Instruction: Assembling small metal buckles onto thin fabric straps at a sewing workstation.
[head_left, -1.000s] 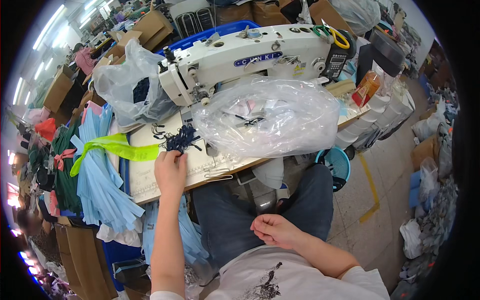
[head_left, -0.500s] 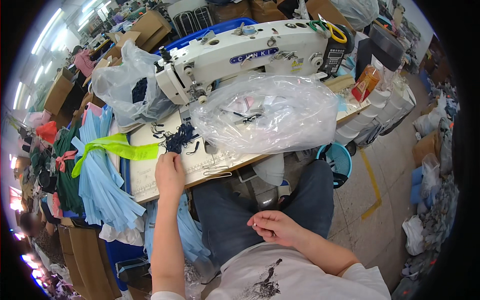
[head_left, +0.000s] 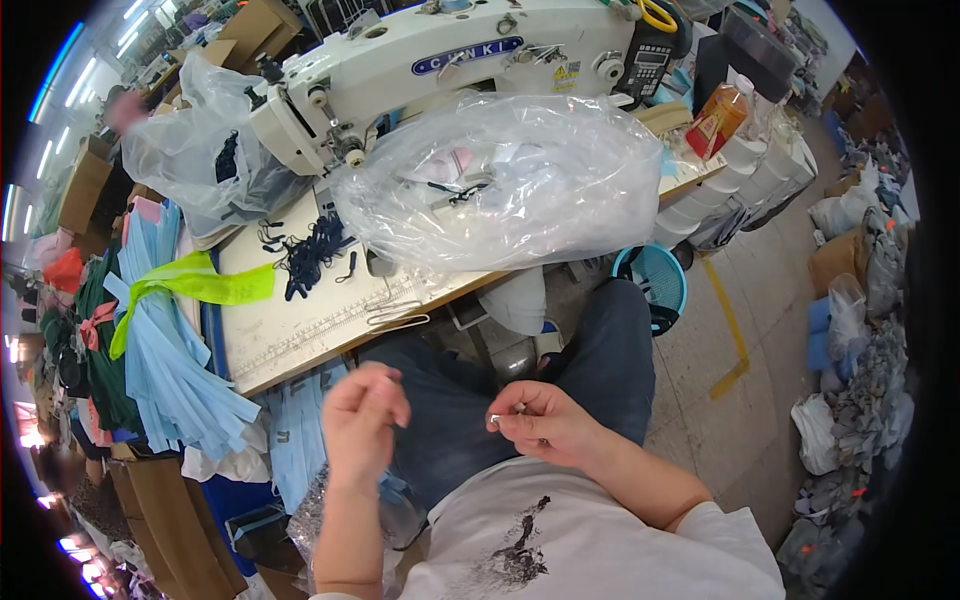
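Both hands are over my lap, in front of the table's edge. My left hand [head_left: 362, 418] is closed, thumb and fingertips together and slightly blurred; whatever it pinches, if anything, cannot be made out. To its right, my right hand [head_left: 548, 428] is curled with a small silvery metal piece [head_left: 494, 422] between thumb and forefinger. A gap separates the two hands. On the white table [head_left: 310, 335] lies a loose pile of short dark navy cord pieces [head_left: 312, 258]. A bent wire piece [head_left: 398, 314] sits near the table's front edge.
A white sewing machine [head_left: 440, 65] stands behind a large clear plastic bag [head_left: 510, 190]. Light-blue strips [head_left: 170, 340] tied with a neon-yellow band [head_left: 200, 280] hang off the left side. A turquoise basket [head_left: 672, 280] stands on the floor beside my knee. An orange bottle [head_left: 720, 118] is at right.
My left hand has left the dark cord pile and come back over my lap, nearer my right hand. The right hand stays in nearly the same place. The view has shifted.
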